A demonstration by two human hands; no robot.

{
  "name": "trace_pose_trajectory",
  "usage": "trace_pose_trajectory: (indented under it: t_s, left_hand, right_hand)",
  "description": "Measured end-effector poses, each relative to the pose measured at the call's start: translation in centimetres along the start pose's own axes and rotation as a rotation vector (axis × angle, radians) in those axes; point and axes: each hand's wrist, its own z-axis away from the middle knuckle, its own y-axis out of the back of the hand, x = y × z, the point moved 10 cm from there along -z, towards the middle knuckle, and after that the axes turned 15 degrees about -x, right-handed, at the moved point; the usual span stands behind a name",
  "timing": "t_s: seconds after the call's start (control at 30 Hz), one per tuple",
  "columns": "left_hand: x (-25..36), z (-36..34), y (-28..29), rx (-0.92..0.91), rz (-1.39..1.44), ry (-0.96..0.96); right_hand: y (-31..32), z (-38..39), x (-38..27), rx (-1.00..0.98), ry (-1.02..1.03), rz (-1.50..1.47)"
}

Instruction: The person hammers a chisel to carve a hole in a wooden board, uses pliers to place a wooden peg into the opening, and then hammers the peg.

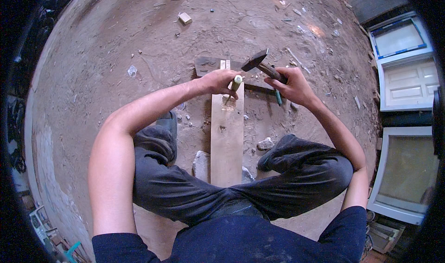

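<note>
A pale wooden board [227, 145] runs away from me between my legs. My left hand [219, 82] is closed around a chisel [236, 81] with a light green handle, held upright over the board. Its lower end meets a roughly cut patch [229, 104] in the wood. In my right hand [293, 85] is a hammer [256, 60], gripped by its wooden handle. The dark hammer head is raised beside the chisel's top, apart from it. A dark plank [206, 67] lies crosswise beneath the board's far end.
A green-handled tool [278, 98] lies near the dark plank, below my right hand. Stones [201, 165] sit beside the board. A small block [185, 18] and scattered debris lie on the dirt floor. White framed panels [401, 175] stand along the right side.
</note>
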Motion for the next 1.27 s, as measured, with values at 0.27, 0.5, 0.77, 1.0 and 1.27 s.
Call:
trace_pose_trajectory:
  t_s: [0.27, 0.5, 0.77, 1.0, 1.27]
  left_hand:
    - [0.8, 0.1, -0.1, 0.04, 0.007, 0.043]
    - [1.1, 0.1, 1.2, 0.23, 0.07, -0.039]
    - [-0.6, -0.5, -0.4, 0.013, 0.199, 0.233]
    - [-2.7, 0.2, -1.1, 0.054, 0.372, 0.282]
    - [-3.1, 0.2, -1.3, 0.017, 0.484, 0.158]
  right_hand:
    - [0.1, 0.0, 0.1, -0.011, 0.011, -0.019]
    - [-0.1, -0.2, 0.4, -0.023, -0.01, -0.026]
    - [0.1, -0.2, 0.5, -0.016, -0.008, -0.012]
    - [-0.3, -0.3, 0.8, -0.024, -0.022, -0.05]
    - [0.1, -0.2, 0.3, -0.013, 0.009, 0.004]
